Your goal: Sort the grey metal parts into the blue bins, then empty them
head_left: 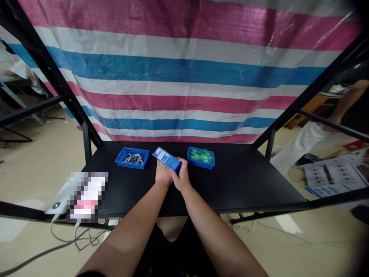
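Above the black table I hold a long blue box (166, 158) with pale printed panels on its top face, tilted with its far end to the left. My right hand (182, 176) grips its near right end, thumb on one side and fingers around the other. My left hand (163, 173) is closed against the underside, most of its fingers hidden by the box. To the left stands a blue tray (135, 165) with several small grey metallic pieces (133, 158). On the right, another blue tray (205, 166) holds green items in clear plastic (201, 155).
The black table (239, 181) stands inside a black metal frame (47, 61), with a striped plastic sheet (178, 73) behind. A blurred-out device (89, 196) and a white object (62, 196) with cables are at the left edge. A person (305, 138) is beyond the frame at right.
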Tool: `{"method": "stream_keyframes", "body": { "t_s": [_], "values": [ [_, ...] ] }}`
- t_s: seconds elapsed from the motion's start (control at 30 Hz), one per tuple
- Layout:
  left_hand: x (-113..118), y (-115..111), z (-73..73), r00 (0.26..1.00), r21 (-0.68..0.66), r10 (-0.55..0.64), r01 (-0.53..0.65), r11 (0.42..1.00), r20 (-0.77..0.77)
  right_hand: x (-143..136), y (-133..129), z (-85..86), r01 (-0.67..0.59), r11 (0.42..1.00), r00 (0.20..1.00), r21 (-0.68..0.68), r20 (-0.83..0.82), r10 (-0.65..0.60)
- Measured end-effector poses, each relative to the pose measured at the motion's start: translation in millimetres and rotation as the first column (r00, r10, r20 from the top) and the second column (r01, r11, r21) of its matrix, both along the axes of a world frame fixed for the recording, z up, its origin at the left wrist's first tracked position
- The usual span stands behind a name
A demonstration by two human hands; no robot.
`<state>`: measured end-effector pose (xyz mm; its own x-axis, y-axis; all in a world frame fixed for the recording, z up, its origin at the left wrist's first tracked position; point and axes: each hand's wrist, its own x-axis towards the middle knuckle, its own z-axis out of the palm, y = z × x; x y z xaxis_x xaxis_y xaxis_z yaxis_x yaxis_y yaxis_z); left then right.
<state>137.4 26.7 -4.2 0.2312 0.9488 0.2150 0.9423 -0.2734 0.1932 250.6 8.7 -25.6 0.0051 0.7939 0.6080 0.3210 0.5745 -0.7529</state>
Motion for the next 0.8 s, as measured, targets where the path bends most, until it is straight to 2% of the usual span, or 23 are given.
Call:
{"method": "stream_keyframes", "body": {
  "t_s": [0.4,0.53,0.8],
  "values": [
    [-0.5,1.7,-3.9,0.998,0.007,0.04,-0.04,0.999,0.041,-0.6,-0.7,1.8,0.024,0.999,1.0,0.027,-0.005,-0.023],
    [-0.3,1.3,-1.7,0.999,0.019,0.006,-0.007,1.0,0.035,-0.7,-0.2,2.0,0.038,0.999,0.999,0.02,-0.003,-0.038],
    [-0.7,1.6,-2.7,1.0,0.02,0.012,-0.012,1.0,0.012,-0.8,1.2,0.8,0.059,0.998,0.998,0.031,0.003,-0.06]
  ]
}}
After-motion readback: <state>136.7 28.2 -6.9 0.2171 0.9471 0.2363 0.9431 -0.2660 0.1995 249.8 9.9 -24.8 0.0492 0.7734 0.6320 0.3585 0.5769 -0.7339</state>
